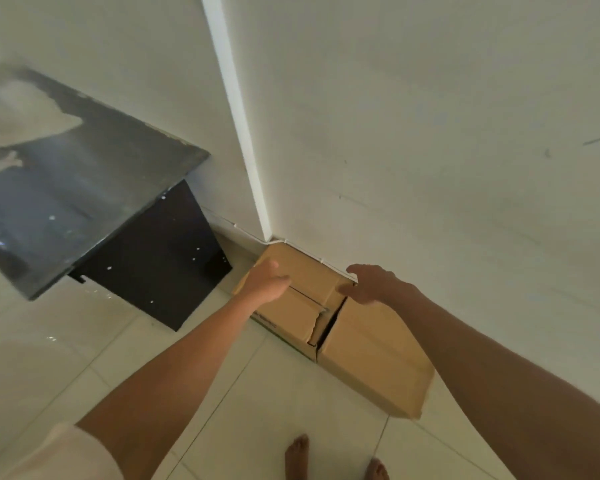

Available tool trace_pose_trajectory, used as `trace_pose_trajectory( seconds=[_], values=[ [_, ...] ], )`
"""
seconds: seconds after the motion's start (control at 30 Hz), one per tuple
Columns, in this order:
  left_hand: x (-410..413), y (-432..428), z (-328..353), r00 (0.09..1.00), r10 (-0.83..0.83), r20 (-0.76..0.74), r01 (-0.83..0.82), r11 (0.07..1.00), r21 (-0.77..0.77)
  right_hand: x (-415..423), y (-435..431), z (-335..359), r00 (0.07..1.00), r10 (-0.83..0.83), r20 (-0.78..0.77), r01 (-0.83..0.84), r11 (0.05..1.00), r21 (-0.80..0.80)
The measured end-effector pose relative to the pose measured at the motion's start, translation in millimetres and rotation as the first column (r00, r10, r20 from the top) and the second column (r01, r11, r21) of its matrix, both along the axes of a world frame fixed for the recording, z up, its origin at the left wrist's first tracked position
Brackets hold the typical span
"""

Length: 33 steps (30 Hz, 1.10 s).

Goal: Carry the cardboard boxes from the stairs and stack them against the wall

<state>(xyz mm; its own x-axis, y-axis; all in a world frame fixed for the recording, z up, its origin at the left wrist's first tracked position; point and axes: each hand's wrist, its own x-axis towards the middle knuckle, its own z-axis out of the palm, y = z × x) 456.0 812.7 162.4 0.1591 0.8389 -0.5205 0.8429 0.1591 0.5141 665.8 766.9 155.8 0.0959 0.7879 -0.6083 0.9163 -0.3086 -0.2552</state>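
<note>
Two brown cardboard boxes sit side by side on the floor, pushed against the white wall. The left box has loosely closed, torn top flaps. The right box is closed and plain. My left hand curls over the left end of the left box and grips it. My right hand lies on that box's far right corner by the wall, fingers spread and thumb on the top. Both arms reach down from the bottom of the view.
A dark glass-topped table with a black base stands left of the boxes. A white cable duct runs down the wall to the corner. The floor is pale tile; my bare feet are at the bottom edge.
</note>
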Motion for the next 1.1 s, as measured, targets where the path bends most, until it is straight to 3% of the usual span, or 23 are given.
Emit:
trace_pose_trajectory(
  seconds=[0.3, 0.53, 0.63, 0.73, 0.9, 1.1],
  values=[
    [-58.2, -55.9, 43.6, 0.956, 0.292, 0.01, -0.291, 0.953, 0.085, -39.2, 5.4, 43.8, 0.951, 0.308, -0.006, -0.306, 0.947, 0.095],
    [-140.9, -153.2, 50.2, 0.865, 0.495, -0.083, -0.476, 0.862, 0.175, -115.7, -11.6, 64.8, 0.814, 0.58, 0.004, -0.571, 0.801, 0.18],
    [-175.8, -203.7, 50.4, 0.782, 0.62, -0.065, -0.602, 0.777, 0.184, -166.8, -26.7, 70.8, 0.744, 0.669, -0.006, -0.659, 0.734, 0.163],
    [-211.7, -268.5, 52.8, 0.676, 0.733, -0.077, -0.714, 0.677, 0.178, -230.6, -55.0, 77.3, 0.606, 0.795, 0.012, -0.785, 0.595, 0.171],
    [-279.2, -386.7, 57.1, 0.435, 0.893, -0.114, -0.877, 0.449, 0.171, -336.5, -122.9, 81.9, 0.396, 0.917, -0.055, -0.9, 0.399, 0.174],
    [-329.8, -546.5, 60.5, 0.152, 0.978, -0.144, -0.973, 0.174, 0.153, -436.7, -226.3, 74.0, 0.188, 0.982, -0.014, -0.971, 0.188, 0.15]
  ],
)
